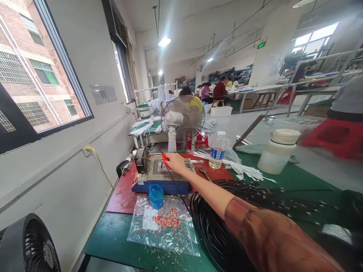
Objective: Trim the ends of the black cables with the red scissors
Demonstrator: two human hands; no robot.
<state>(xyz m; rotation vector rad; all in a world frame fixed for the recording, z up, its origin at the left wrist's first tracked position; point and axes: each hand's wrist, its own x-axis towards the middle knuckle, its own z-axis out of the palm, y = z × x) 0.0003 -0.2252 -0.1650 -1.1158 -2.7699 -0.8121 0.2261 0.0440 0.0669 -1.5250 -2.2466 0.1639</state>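
Note:
My right hand (pixel 175 162) reaches in from the right, fingers closed around a red-handled tool (pixel 165 160) whose exact kind I cannot make out. It hovers over the metal top of a blue-based bench machine (pixel 160 187), which has a grey plate (pixel 159 169) in its middle. A thin black cable (pixel 176 183) runs from beside the hand down to a large coil of black cables (pixel 211 226); whether the fingers also grip it, I cannot tell. My left hand does not show.
A blue cup (pixel 155 196) stands before the machine, by a plastic bag (pixel 138 228) with small red and yellow bits (pixel 170 218). A small black fan (pixel 141 160), a water bottle (pixel 217 150), a spoon (pixel 204 173) and a white jar (pixel 279 151) surround it. Behind is a large fan (pixel 184 119).

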